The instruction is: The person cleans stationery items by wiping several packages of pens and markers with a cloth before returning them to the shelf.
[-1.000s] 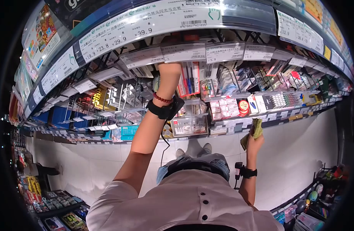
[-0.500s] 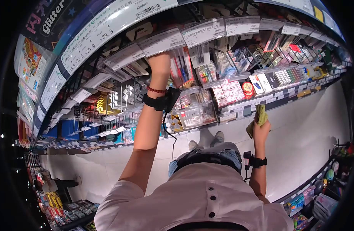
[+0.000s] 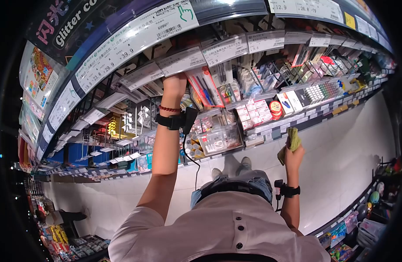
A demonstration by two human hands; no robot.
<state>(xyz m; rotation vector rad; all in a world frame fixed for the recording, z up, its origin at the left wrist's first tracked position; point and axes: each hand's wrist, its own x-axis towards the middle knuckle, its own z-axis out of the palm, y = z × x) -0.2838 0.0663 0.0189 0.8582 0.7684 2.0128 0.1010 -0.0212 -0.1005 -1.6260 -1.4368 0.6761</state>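
Note:
My left hand [image 3: 174, 85] reaches up into a shop shelf, fingers hidden behind a row of price tags [image 3: 181, 61], right beside hanging packs of pens [image 3: 206, 88]. I cannot tell whether it grips anything. A red bead bracelet and a black wrist strap with a cable sit on that arm. My right hand [image 3: 293, 155] is held low in front of the lower shelf edge, closed on a crumpled green-yellow cloth [image 3: 291, 141].
Long stationery shelves [image 3: 271, 126] run left to right with hooks, clear bins [image 3: 218, 139] and small pink boxes [image 3: 253, 114]. White floor tiles lie below. More display racks stand at the lower right and lower left, where another person stands far off.
My left hand stays at the hanging packs while the view shifts and tilts slightly. My right hand with the cloth has dropped a little lower.

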